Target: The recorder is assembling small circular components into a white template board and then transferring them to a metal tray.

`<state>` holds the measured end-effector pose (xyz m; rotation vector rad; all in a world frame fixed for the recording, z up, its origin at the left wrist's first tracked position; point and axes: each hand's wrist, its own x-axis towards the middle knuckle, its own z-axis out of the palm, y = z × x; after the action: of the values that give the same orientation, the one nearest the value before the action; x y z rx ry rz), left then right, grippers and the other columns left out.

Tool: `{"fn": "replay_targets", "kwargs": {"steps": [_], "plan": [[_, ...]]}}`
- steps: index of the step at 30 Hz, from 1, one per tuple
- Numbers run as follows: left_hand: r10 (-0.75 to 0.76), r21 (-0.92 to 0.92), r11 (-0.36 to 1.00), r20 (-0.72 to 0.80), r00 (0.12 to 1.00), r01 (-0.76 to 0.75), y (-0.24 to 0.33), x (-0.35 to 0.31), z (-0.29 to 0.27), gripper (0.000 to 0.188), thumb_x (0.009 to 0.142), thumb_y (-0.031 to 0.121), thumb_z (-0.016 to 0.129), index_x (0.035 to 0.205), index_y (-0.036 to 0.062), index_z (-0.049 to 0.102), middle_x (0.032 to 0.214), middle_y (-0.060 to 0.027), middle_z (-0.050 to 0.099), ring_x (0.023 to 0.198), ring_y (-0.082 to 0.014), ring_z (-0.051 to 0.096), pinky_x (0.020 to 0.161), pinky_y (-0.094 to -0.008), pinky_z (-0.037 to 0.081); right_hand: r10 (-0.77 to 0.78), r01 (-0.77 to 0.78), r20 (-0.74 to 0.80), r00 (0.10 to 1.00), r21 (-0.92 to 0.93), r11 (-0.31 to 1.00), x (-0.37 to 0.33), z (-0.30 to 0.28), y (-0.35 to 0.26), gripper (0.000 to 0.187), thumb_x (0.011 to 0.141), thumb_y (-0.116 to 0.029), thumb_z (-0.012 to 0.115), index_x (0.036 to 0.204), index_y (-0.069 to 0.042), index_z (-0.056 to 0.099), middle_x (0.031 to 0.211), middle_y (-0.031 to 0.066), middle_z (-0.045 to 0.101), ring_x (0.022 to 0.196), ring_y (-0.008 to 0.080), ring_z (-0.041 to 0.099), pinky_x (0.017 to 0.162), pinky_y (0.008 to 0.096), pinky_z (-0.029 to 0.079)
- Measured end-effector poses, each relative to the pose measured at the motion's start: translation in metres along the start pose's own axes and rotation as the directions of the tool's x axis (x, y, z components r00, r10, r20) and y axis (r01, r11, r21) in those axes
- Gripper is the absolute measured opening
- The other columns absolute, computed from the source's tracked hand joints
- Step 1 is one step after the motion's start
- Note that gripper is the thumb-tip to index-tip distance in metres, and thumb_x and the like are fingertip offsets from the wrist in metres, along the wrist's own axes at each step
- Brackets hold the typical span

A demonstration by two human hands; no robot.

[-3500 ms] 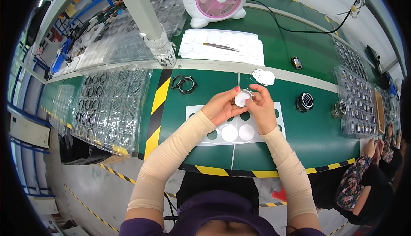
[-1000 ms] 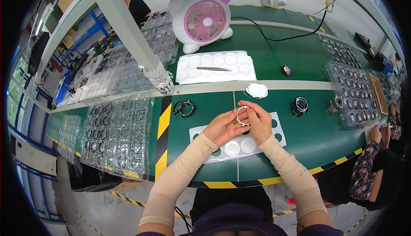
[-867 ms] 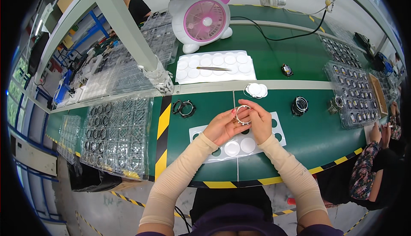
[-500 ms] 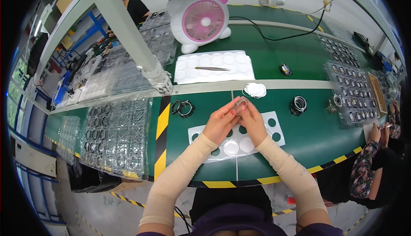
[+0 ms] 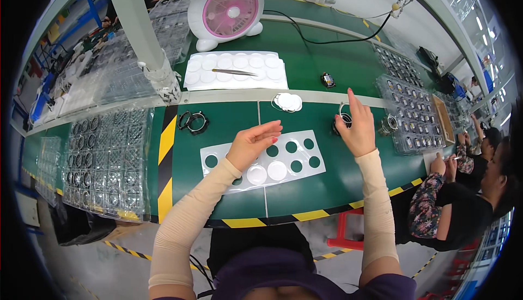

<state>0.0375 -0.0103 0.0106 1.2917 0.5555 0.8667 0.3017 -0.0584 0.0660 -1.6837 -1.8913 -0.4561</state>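
Note:
My right hand [image 5: 359, 128] holds a thin silvery ring [image 5: 343, 107] near the thumb, its index finger stretched out. It is over a small stack of dark and silvery rings [image 5: 342, 123], which it partly covers. My left hand [image 5: 251, 143] hovers over a white sheet with round cut-outs [image 5: 318, 169]; its fingers are stretched out with nothing visible in them. Two white discs remain in the sheet, one of them a round white disc [image 5: 277, 171]. Behind the hands lies a small pile of white discs [image 5: 287, 102].
Black rings [image 5: 194, 122] lie left of the sheet. Clear trays [image 5: 109, 164] stand at far left, a tray of small parts [image 5: 414, 117] at right. Tweezers [image 5: 234, 72] rest on white sheets [image 5: 239, 82] before a pink-and-white fan [image 5: 231, 11]. A co-worker [image 5: 436, 207] sits at right.
My hands have parted from around the ring. The right hand has carried a ring right to the ring stack; the left has drawn away to the left. The whole view has shifted.

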Motion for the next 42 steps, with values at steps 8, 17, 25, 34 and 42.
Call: {"fn": "replay_targets", "kwargs": {"steps": [8,17,25,34,42], "plan": [[-0.026,0.003,1.000,-0.003,1.000,0.026,-0.003,-0.003,-0.003,0.033,0.086,0.002,0.049,0.119,0.0019,0.051,0.107,-0.0121,0.059,0.096,-0.0173,0.059,0.085,-0.0261,0.046,-0.007,0.017,0.072,0.997,-0.130,0.991,-0.019,0.015,0.021,0.054,0.073,-0.014,0.062,0.122,-0.003,0.045,0.107,0.0127,0.055,0.095,0.0294,0.050,0.082,0.0391,0.038],[0.103,0.361,0.932,-0.202,0.974,-0.023,0.024,-0.010,-0.030,0.010,0.082,0.011,0.059,0.084,0.0037,0.053,0.065,-0.0011,0.054,0.055,-0.0084,0.051,0.049,-0.0230,0.040,-0.316,0.258,0.220,0.923,0.258,0.931,-0.025,0.049,-0.116,0.064,0.064,-0.032,0.072,0.118,-0.006,0.050,0.118,0.0122,0.049,0.108,0.0300,0.045,0.087,0.0397,0.039],[0.211,0.969,0.246,-0.064,0.975,0.011,0.015,-0.075,-0.024,0.027,0.066,0.031,0.071,0.074,0.0110,0.054,0.076,-0.0037,0.054,0.071,-0.0241,0.055,0.061,-0.0341,0.044,-0.301,-0.179,0.854,0.424,0.404,0.897,0.010,0.011,-0.106,0.078,0.067,-0.016,0.069,0.135,-0.017,0.030,0.101,0.0179,0.059,0.088,0.0341,0.058,0.073,0.0374,0.046],[0.124,0.977,0.202,-0.093,0.988,0.067,0.016,-0.071,-0.026,0.030,0.069,0.034,0.069,0.073,0.0096,0.052,0.075,-0.0041,0.056,0.069,-0.0251,0.056,0.060,-0.0341,0.044,-0.621,-0.151,0.577,0.531,0.785,0.601,-0.018,0.006,-0.099,0.067,0.075,0.008,0.047,0.135,-0.021,0.035,0.081,0.0102,0.049,0.081,0.0246,0.048,0.079,0.0323,0.040],[0.080,0.976,0.178,-0.144,0.986,0.128,0.017,-0.073,-0.019,0.032,0.072,0.036,0.067,0.070,0.0088,0.050,0.071,-0.0057,0.056,0.068,-0.0267,0.056,0.057,-0.0371,0.044,-0.554,0.053,0.314,0.771,0.835,0.548,-0.003,-0.012,-0.076,0.013,0.068,-0.005,0.066,0.080,-0.007,0.065,0.122,0.0173,0.047,0.114,0.0309,0.044,0.095,0.0366,0.034]]}}
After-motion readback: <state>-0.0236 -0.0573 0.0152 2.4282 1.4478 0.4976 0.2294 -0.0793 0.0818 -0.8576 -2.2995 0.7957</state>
